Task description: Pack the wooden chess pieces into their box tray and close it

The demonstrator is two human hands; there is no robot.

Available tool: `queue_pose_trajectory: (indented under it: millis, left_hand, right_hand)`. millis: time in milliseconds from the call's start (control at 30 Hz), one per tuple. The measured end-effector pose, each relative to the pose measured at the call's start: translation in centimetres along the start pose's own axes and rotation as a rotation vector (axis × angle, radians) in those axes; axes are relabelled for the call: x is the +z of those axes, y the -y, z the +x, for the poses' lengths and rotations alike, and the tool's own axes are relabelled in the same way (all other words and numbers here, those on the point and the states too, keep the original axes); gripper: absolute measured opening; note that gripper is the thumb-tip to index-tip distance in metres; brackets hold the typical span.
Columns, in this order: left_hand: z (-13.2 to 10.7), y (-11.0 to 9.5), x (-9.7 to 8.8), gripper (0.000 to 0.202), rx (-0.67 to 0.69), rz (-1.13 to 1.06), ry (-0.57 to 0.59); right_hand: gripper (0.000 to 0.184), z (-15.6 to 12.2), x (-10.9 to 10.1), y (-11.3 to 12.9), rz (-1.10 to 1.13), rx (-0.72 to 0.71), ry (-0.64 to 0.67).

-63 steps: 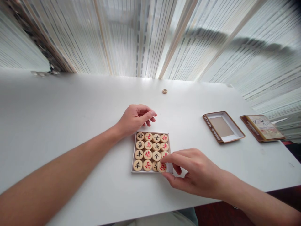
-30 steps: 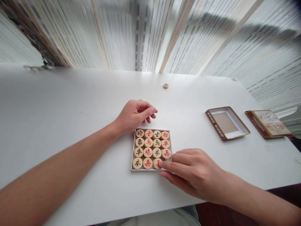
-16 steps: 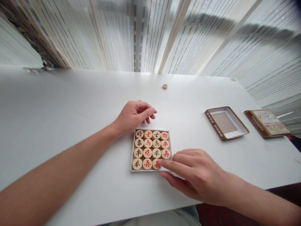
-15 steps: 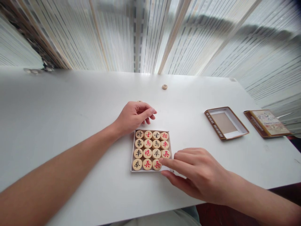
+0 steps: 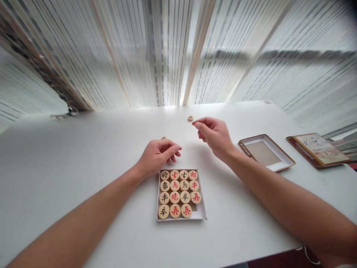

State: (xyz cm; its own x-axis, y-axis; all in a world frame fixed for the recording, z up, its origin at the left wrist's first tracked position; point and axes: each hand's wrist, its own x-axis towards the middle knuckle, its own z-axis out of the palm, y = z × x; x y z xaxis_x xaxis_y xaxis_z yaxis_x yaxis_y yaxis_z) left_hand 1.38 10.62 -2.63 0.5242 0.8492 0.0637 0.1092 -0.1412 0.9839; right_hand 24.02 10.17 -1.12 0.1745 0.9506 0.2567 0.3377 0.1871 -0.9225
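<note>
A shallow white tray [image 5: 199, 216] lies in front of me, holding several round wooden chess pieces [image 5: 175, 185] with red or black characters; its near right corner slot is bare. My left hand [image 5: 156, 155] rests on the table just beyond the tray's far edge, fingers curled under, nothing visible in it. A piece [image 5: 163, 137] peeks out behind its knuckles. My right hand [image 5: 214, 134] is stretched out over the table, thumb and forefinger slightly apart, tips just short of a lone piece [image 5: 190, 118]. It holds nothing.
To the right on the white table [image 5: 69, 163] lie an open brown-edged box half [image 5: 266, 152] and a printed box lid [image 5: 318, 149]. Striped translucent panels rise behind the table's far edge. The near table edge runs below my arms.
My right hand has left the tray's near right corner and reached forward to the lone piece far out on the table. The view has tilted up. My left hand has stayed put.
</note>
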Motion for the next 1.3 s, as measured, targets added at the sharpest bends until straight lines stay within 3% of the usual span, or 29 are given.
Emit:
queue_pose_trajectory:
  millis: [200, 833, 1300]
  left_hand:
    - [-0.2, 0.1, -0.1, 0.027, -0.019, 0.018, 0.011]
    - [-0.1, -0.1, 0.1, 0.025, -0.01, 0.023, 0.009]
    - [-0.2, -0.1, 0.1, 0.024, 0.001, 0.04, 0.009]
  right_hand:
    - [0.026, -1.0, 0.4, -2.8, -0.081, -0.065, 0.074]
    - [0.017, -2.0, 0.4, -2.3, -0.325, -0.236, 0.181]
    - [0.017, -2.0, 0.5, -2.4, -0.368, -0.296, 0.206]
